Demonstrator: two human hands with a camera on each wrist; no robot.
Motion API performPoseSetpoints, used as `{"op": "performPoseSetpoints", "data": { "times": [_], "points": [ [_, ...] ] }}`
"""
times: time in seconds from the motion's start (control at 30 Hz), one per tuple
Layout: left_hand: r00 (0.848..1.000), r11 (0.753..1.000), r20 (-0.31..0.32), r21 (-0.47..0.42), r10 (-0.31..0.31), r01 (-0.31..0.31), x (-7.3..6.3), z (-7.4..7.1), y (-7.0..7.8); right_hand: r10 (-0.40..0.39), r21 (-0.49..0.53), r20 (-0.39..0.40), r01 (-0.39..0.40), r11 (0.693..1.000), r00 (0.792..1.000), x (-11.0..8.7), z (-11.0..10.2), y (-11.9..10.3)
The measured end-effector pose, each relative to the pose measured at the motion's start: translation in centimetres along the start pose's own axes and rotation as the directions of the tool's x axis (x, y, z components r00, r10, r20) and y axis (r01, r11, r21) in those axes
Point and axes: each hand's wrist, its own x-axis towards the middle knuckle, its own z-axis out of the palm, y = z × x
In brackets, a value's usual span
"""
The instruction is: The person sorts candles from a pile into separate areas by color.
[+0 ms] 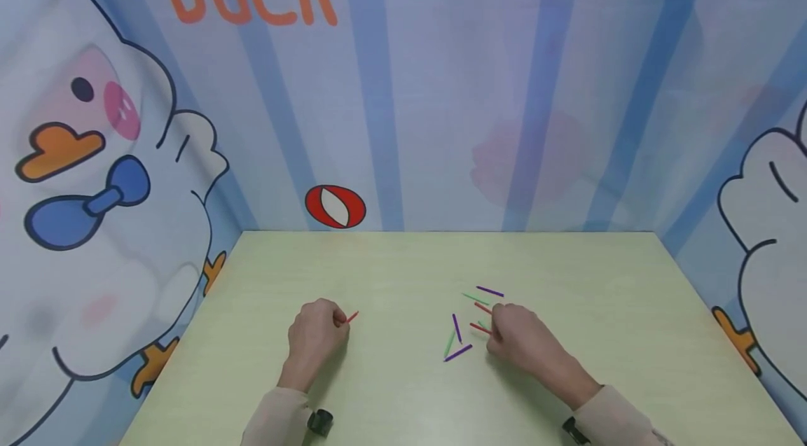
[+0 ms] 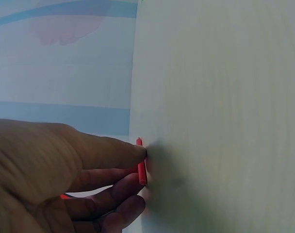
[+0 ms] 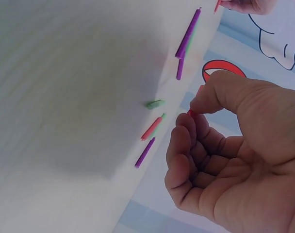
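On the left of the table, my left hand (image 1: 317, 337) pinches a thin red stick (image 2: 142, 170) between thumb and fingers, its tip pointing up and right in the head view. My right hand (image 1: 529, 342) pinches another red stick (image 3: 201, 90) between thumb and index finger; the fingers hide most of it. Two purple sticks (image 1: 458, 353) (image 1: 457, 328) and a green stick (image 1: 449, 344) form a rough triangle left of that hand. Beyond the hand lie a red stick (image 3: 152, 128), a green stick (image 1: 476, 299) and a purple stick (image 1: 490, 291). One more green stick (image 3: 155, 104) lies beside the right fingertips.
The pale wooden table (image 1: 391, 264) ends at a blue striped backdrop (image 1: 435, 82) with duck drawings on both sides. A red and white oval (image 1: 353, 206) is printed just above the table's far edge. Dark bands (image 1: 321, 422) show at both wrists.
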Motion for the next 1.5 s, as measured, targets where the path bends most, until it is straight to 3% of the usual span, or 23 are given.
{"op": "performPoseSetpoints", "data": {
  "times": [0.17,0.3,0.37,0.47,0.63,0.8,1.03,1.17,1.33,1.5],
  "points": [
    [0.999,1.000,0.027,0.021,-0.017,0.016,0.0,-0.1,0.2,-0.012,0.068,0.017,0.010,0.998,1.000,0.1,-0.3,-0.3],
    [1.000,1.000,0.014,0.014,-0.010,0.010,0.2,-0.3,0.8,-0.080,0.139,-0.007,0.080,0.987,0.997,0.1,-0.6,-0.2],
    [1.000,0.999,-0.003,-0.011,0.031,-0.031,0.2,-0.4,1.3,-0.118,0.170,-0.027,0.121,0.978,0.993,0.2,-0.8,-0.2],
    [0.989,0.987,-0.008,-0.067,0.146,-0.146,0.3,-0.6,2.1,-0.168,0.212,-0.049,0.174,0.962,0.985,0.4,-0.9,-0.1],
    [0.939,0.925,0.002,-0.171,0.344,-0.339,0.4,-0.6,3.8,-0.201,0.241,-0.082,0.215,0.946,0.976,0.6,-0.9,-0.2],
    [0.883,0.856,0.003,-0.249,0.469,-0.454,0.3,-0.6,5.5,-0.179,0.241,-0.106,0.200,0.950,0.978,0.6,-0.9,-0.6],
    [0.828,0.787,0.020,-0.328,0.560,-0.523,0.0,0.0,7.5,-0.177,0.275,-0.110,0.201,0.940,0.978,0.7,-1.0,-1.3],
    [0.795,0.746,0.021,-0.360,0.606,-0.560,-0.4,0.7,8.4,-0.213,0.286,-0.122,0.240,0.928,0.969,0.8,-0.9,-1.6],
    [0.758,0.712,0.031,-0.368,0.652,-0.598,-0.6,1.5,9.4,-0.261,0.299,-0.129,0.289,0.909,0.957,0.9,-0.6,-1.8],
    [0.732,0.690,0.021,-0.353,0.681,-0.632,-0.7,1.9,9.8,-0.303,0.303,-0.152,0.336,0.892,0.941,1.0,-0.5,-2.0]
  ]
}}
